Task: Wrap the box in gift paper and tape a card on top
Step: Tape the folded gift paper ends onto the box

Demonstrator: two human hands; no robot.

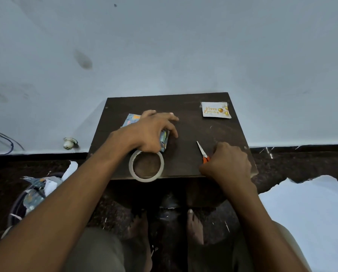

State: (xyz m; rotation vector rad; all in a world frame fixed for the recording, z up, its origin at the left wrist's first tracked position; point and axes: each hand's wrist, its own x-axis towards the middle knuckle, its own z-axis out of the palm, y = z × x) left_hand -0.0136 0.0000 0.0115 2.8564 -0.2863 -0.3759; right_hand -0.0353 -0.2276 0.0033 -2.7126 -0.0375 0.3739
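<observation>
A pale blue-grey wall (184, 46), smudged at left, rises behind a small dark wooden tabletop (187, 107). Dark speckled floor (301, 163) runs below; dim, even light.

The left hand (150, 132) hides most of the wrapped box (132, 119) — scissors' handles (205, 159) too.

On the dark worktop (184, 107) the left hand (150, 132) clasps the wrapped box (132, 119), the right hand (227, 161) apparently holds scissors (202, 152), and the card (215, 109) lies at two o'clock.
</observation>
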